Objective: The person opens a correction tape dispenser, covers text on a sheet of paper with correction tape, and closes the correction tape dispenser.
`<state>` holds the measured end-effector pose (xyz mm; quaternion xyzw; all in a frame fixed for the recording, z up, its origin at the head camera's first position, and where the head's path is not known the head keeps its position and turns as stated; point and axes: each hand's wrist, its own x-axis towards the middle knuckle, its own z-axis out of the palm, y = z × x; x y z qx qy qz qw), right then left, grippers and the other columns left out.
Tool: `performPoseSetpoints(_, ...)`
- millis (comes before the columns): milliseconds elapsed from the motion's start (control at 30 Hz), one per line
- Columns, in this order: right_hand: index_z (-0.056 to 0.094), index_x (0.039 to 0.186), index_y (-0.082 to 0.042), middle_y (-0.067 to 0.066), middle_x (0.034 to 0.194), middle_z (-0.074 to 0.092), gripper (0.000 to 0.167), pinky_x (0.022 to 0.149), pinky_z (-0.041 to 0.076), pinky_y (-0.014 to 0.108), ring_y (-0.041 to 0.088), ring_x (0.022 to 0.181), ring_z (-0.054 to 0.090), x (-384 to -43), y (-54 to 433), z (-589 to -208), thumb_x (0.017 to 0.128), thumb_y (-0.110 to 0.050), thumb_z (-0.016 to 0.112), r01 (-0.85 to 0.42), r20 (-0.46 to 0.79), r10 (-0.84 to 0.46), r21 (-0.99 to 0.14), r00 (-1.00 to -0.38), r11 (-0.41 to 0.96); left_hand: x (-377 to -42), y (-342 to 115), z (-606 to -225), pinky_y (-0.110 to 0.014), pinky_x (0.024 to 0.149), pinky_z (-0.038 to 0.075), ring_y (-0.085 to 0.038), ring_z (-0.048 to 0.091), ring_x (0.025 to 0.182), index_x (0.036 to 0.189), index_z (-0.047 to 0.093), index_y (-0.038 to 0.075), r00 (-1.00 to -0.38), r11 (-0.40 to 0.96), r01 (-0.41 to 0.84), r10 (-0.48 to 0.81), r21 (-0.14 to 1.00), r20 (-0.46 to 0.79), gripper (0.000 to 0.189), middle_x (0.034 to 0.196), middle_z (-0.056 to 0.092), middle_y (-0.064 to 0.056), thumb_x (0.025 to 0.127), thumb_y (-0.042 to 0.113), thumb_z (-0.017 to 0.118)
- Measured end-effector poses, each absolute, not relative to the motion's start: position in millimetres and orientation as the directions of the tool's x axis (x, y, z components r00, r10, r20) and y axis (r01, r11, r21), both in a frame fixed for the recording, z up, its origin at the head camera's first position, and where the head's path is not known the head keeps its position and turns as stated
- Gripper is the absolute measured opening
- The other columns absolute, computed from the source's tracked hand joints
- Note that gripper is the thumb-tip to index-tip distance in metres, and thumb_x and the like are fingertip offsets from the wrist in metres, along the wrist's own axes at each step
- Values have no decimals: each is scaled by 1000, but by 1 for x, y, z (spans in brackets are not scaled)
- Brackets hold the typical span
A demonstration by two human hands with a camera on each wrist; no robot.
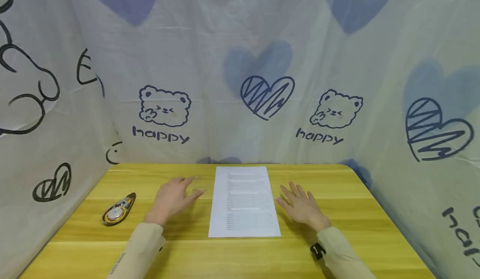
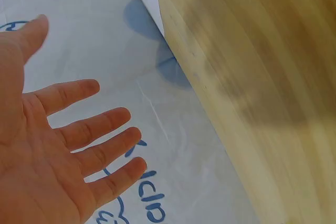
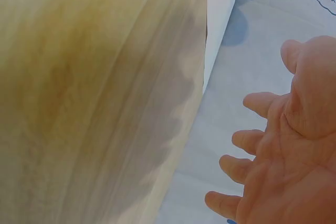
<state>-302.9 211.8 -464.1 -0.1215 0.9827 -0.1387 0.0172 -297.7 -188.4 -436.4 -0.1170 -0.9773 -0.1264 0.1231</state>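
A white printed sheet of paper [image 1: 243, 202] lies flat on the wooden table, with lines of small text too fine to read. To its left my left hand [image 1: 173, 200] hovers over the table; the left wrist view shows its fingers [image 2: 100, 124] spread and its palm bare. My right hand [image 1: 301, 207] is held to the right of the sheet, apart from it. In the right wrist view its fingers [image 3: 241, 142] are extended and separate, with nothing held. Further left lies a correction tape dispenser [image 1: 118, 209] with a clear body and dark tip.
The yellow wood-grain table [image 1: 240, 258] reaches back to a hanging pale curtain [image 1: 221, 125] printed with hearts, bears and the word happy. More curtain closes in both sides. A dark band [image 1: 318, 251] sits at the right wrist.
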Motion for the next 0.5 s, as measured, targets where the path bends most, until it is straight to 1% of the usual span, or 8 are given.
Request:
performPoseSetpoints(67, 30, 155, -16, 17, 163, 14, 68, 117, 8, 68, 44, 149, 14, -304, 211, -463, 102, -59, 28, -239, 9, -246, -275, -969, 931, -299, -194, -436, -63, 100, 43, -45, 55, 121, 140, 54, 9, -945, 943, 252, 191, 219, 266, 69, 133, 59, -24, 95, 60, 51)
performPoseSetpoints(200, 32, 154, -13, 19, 162, 16, 67, 117, 12, 68, 44, 148, 16, -306, 211, -462, 103, -56, 28, -246, 24, -249, -275, -968, 929, -301, -203, -437, -62, 97, 46, -45, 58, 117, 138, 55, 5, -954, 948, 235, 183, 215, 237, 65, 130, 60, -25, 97, 55, 51)
performPoseSetpoints(300, 33, 154, -12, 20, 162, 17, 65, 117, 13, 67, 45, 148, 16, -306, 211, -462, 104, -54, 30, -248, 25, -251, -284, -968, 926, -301, -207, -438, -62, 96, 47, -47, 58, 115, 135, 56, 1, -963, 951, 218, 174, 218, 206, 62, 129, 60, -27, 97, 49, 54)
performPoseSetpoints(500, 36, 152, -11, 21, 161, 21, 63, 118, 16, 65, 44, 148, 19, -304, 210, -464, 104, -52, 33, -249, 24, -253, -283, -967, 926, -301, -218, -438, -59, 93, 50, -45, 60, 113, 128, 60, -4, -976, 950, 184, 146, 253, 160, 55, 126, 62, -26, 96, 41, 60)
